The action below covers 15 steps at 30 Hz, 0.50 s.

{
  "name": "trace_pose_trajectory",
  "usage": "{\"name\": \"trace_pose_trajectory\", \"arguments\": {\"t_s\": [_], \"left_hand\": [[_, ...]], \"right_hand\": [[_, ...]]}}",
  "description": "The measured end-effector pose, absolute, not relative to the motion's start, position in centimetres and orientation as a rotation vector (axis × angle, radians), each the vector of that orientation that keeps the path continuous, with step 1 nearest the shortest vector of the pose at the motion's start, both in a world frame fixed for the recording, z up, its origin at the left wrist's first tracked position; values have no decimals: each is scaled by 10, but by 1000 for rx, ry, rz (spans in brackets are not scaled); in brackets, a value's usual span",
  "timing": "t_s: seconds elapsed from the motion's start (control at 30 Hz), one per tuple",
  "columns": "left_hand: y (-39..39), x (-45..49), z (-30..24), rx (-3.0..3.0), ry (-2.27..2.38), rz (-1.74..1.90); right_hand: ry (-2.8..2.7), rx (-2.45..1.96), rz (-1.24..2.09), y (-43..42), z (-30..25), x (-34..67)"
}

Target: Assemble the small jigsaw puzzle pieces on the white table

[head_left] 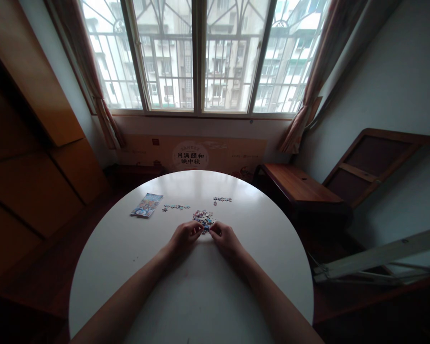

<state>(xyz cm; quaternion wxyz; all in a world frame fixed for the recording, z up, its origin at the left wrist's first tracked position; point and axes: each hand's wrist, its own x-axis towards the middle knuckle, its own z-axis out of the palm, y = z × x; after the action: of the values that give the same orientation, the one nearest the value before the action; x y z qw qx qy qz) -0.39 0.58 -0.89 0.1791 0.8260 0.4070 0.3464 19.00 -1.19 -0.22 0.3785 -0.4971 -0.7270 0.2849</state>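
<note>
A heap of small jigsaw puzzle pieces (202, 216) lies on the white round table (122, 272). At its near edge my left hand (187, 233) is closed, thumb and fingertips pinched together. My right hand (223, 235) faces it from the other side, also in a pinch. Small bluish puzzle pieces (206, 229) show between the two sets of fingertips; exactly which hand grips which piece is too small to make out. Beyond the hands are a joined strip of pieces (177, 207) on the left and a second, hooked strip (222, 198) on the right.
A colourful picture sheet or packet (147, 205) lies on the table's left. A wooden bench (301, 182) stands past the right edge, with a leaning folded frame (372, 162) behind it. Cabinets (25, 191) line the left, and a barred window (200, 57) is ahead.
</note>
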Motion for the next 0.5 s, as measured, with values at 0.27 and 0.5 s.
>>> {"name": "trace_pose_trajectory", "arguments": {"t_s": [0.27,0.5], "left_hand": [[7,-4,-11,2327,1169,981],[7,-4,-10,2331,1199,995]], "right_hand": [[-1886,-1284,701,-12,-3,190],[-1884,-1268,693,-11,-5,190]]}}
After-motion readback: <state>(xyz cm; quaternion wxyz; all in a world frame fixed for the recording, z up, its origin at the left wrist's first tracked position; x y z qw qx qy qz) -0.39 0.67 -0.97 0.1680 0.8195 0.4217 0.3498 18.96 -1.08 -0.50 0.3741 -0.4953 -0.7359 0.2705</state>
